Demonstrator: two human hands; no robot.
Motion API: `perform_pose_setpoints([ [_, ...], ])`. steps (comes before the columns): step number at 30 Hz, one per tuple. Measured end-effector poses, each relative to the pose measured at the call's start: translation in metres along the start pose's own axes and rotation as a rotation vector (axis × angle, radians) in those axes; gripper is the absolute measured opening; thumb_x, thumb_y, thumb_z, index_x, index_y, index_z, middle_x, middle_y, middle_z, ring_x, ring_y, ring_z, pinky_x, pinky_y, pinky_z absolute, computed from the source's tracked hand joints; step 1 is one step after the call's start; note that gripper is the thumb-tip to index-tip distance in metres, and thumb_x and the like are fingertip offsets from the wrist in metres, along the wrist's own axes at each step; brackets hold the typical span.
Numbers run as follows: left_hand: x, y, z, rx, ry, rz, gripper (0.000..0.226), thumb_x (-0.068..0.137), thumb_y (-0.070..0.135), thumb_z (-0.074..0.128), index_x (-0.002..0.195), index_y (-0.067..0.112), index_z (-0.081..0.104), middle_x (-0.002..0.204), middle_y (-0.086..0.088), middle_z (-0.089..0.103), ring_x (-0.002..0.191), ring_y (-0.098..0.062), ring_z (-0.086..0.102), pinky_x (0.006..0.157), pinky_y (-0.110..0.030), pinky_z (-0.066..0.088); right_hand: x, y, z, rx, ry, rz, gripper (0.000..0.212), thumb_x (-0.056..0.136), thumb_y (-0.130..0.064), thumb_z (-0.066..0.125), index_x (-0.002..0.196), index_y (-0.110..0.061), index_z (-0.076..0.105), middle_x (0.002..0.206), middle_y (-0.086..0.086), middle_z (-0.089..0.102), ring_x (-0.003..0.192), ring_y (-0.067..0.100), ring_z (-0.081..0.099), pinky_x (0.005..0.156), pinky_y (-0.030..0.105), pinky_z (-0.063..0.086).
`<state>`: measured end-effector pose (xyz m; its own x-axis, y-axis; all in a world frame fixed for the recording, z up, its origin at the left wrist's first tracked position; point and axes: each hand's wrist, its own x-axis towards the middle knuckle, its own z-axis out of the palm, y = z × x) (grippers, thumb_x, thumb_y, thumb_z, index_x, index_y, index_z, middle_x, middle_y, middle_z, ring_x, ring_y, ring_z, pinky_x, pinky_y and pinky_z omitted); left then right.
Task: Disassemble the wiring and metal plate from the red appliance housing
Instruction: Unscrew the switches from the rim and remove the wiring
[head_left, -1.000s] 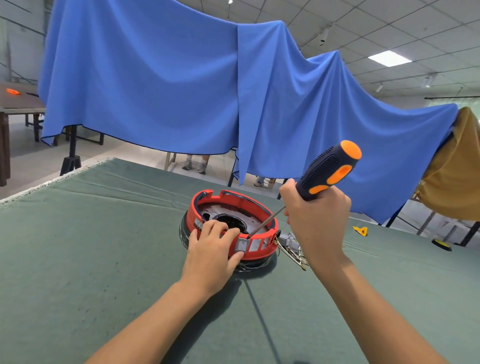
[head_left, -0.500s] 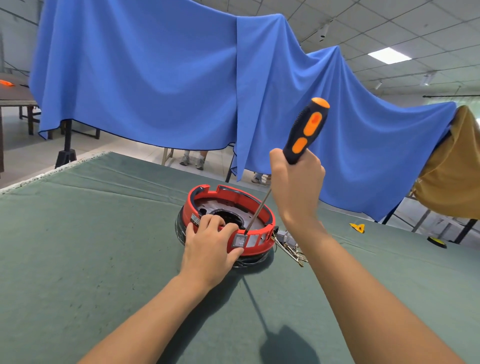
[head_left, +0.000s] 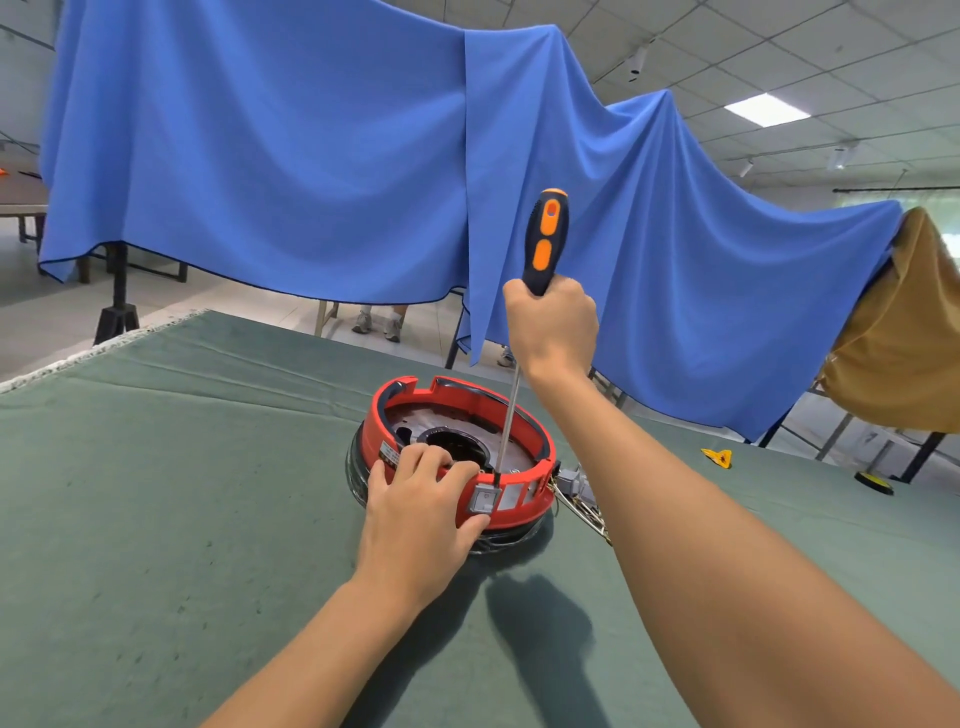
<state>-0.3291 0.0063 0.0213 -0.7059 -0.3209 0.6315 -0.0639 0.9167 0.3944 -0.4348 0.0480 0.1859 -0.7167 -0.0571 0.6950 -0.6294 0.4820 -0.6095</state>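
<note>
So the red housing (head_left: 457, 457) is sitting near the middle of the green cloth-covered worktop (head_left: 156, 493), open side up; it's a round plastic ring, glossy and stiff-looking, with notches cut into the rim at 12 o'clock and a little grey rocker switch (head_left: 483, 500) set into the wall at about 5 o'clock. Inside it the metal plate (head_left: 447, 426) is lying flat, dull grey with a dark round hole in the middle; looks thin and rigid, probably sharp-edged, so I'd be lifting it by the hole's edge once it's loose.

The left hand (head_left: 421, 525) is gripping the near rim at 6 to 7 o'clock, fingers curled over the top edge and thumb pressing the outer wall; that's a sensible hold, since the whole thing seems light and would likely skate on the cloth otherwise. The right hand (head_left: 553, 327) is wrapping tight round the black-and-orange screwdriver (head_left: 543, 244), holding it nearly upright, shaft going down to a spot just inside the rim right above the switch; can't tell if the tip is actually seating in a screw.

The wiring (head_left: 576, 493) is spilling out at 3 o'clock, thin and floppy with grey connector bits; I'd be pulling by the connectors, not the strands.
</note>
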Motion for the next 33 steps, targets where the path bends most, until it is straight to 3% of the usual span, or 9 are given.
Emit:
perform_pose_setpoints([
  [4,0.000,-0.002,0.000,0.000,0.010,0.015,0.042,0.069,0.041,0.077,0.107,0.026,0.065,0.103,0.003,0.060,0.108,-0.022,0.053,0.092,-0.051,0.044,0.008,0.006,0.009,-0.026,-0.070,0.049,0.032,0.080,-0.025,0.055,0.055,-0.018,0.037,0.054,-0.003,0.040,0.050,0.017,0.036,0.048,0.027,0.026],
  [9,-0.001,-0.005,0.003,-0.002,-0.022,0.024,0.045,0.081,0.051,0.061,0.122,0.034,0.053,0.118,0.009,0.050,0.122,-0.015,0.039,0.106,-0.046,0.031,0.007,0.010,-0.002,0.026,-0.082,0.053,0.036,0.081,-0.024,0.056,0.054,-0.016,0.034,0.050,-0.004,0.036,0.048,0.015,0.033,0.046,0.027,0.025],
  [12,-0.001,-0.005,0.003,0.003,-0.025,0.018,0.045,0.081,0.051,0.060,0.122,0.034,0.052,0.119,0.009,0.049,0.123,-0.015,0.037,0.107,-0.047,0.030,-0.003,0.007,-0.022,0.106,-0.096,-0.053,0.034,0.078,-0.022,0.056,0.058,0.000,0.040,0.052,0.004,0.036,0.050,0.017,0.029,0.047,0.026,0.024],
  [15,-0.001,-0.005,0.003,0.000,-0.023,0.020,0.044,0.081,0.050,0.059,0.121,0.033,0.052,0.119,0.008,0.049,0.123,-0.015,0.037,0.107,-0.047,0.029,-0.013,-0.002,-0.053,0.139,-0.260,-0.147,0.035,0.068,-0.023,0.051,0.062,0.011,0.043,0.050,0.007,0.035,0.048,0.019,0.030,0.047,0.024,0.026],
  [18,-0.001,-0.005,0.003,0.023,-0.033,0.023,0.045,0.083,0.052,0.056,0.123,0.034,0.050,0.121,0.009,0.047,0.126,-0.015,0.034,0.107,-0.046,0.028,-0.018,-0.009,-0.076,-0.051,-0.376,-0.200,0.031,0.068,-0.027,0.053,0.057,0.001,0.046,0.045,0.000,0.039,0.046,0.019,0.033,0.049,0.027,0.032],
  [22,-0.003,-0.004,0.001,0.021,-0.042,0.028,0.045,0.083,0.049,0.058,0.125,0.032,0.052,0.121,0.008,0.049,0.127,-0.017,0.036,0.106,-0.046,0.029,-0.028,-0.017,-0.086,-0.135,-0.358,-0.149,0.033,0.076,-0.027,0.057,0.058,-0.001,0.051,0.051,0.005,0.049,0.050,0.020,0.034,0.049,0.030,0.038],
  [24,-0.004,-0.003,-0.002,0.011,-0.043,0.023,0.045,0.082,0.048,0.062,0.123,0.031,0.054,0.119,0.007,0.051,0.126,-0.018,0.039,0.105,-0.047,0.031,-0.035,-0.019,-0.088,-0.106,-0.314,-0.178,0.028,0.074,-0.018,0.056,0.058,0.003,0.050,0.050,0.007,0.046,0.048,0.018,0.029,0.047,0.028,0.033],
  [27,-0.006,0.000,-0.005,0.010,-0.030,0.022,0.046,0.073,0.043,0.073,0.115,0.026,0.062,0.110,0.004,0.058,0.117,-0.022,0.050,0.097,-0.050,0.041,-0.045,-0.020,-0.091,-0.028,-0.224,-0.258,0.036,0.068,-0.021,0.050,0.064,0.014,0.046,0.053,0.011,0.034,0.053,0.018,0.024,0.046,0.028,0.026],
  [33,-0.006,0.000,-0.006,-0.005,-0.005,0.032,0.051,0.064,0.042,0.081,0.109,0.025,0.066,0.104,0.004,0.061,0.110,-0.022,0.057,0.090,-0.052,0.046,-0.059,-0.011,-0.089,0.036,-0.209,-0.300,0.030,0.070,-0.015,0.052,0.060,0.013,0.047,0.048,0.007,0.032,0.048,0.015,0.025,0.043,0.030,0.027],
])
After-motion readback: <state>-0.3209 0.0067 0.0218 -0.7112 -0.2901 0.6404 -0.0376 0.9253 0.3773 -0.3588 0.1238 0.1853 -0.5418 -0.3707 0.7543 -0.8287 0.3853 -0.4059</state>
